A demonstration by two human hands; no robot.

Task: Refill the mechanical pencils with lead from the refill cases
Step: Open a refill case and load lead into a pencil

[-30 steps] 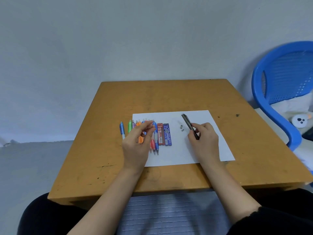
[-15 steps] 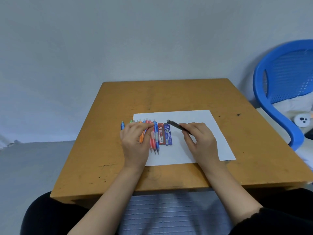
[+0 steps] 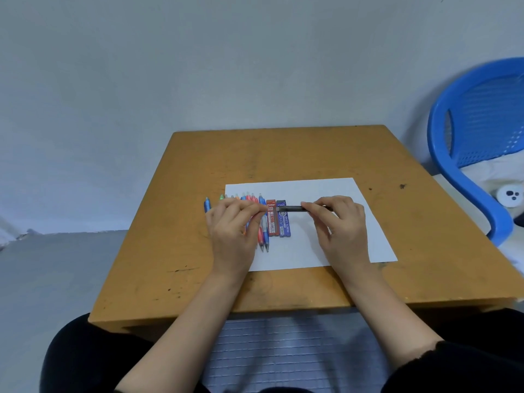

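Head view: a black mechanical pencil (image 3: 293, 208) is held level above the sheet of paper (image 3: 312, 188). It is gripped along its barrel by the right hand (image 3: 340, 222), with its free end turned toward the left hand (image 3: 232, 225). The left fingertips (image 3: 259, 207) are drawn together at that end; whether a lead is pinched between them cannot be told. The step in hand is judged to be feeding lead into the barrel, so steady alignment is called for next. The red refill case (image 3: 271, 219) and blue refill case (image 3: 284, 225) lie side by side beneath the pencil. Beside them, a row of coloured pencils (image 3: 263, 236) is partly covered by the left hand. A blue chair (image 3: 467, 137) stands to the right of the desk (image 3: 283, 154).
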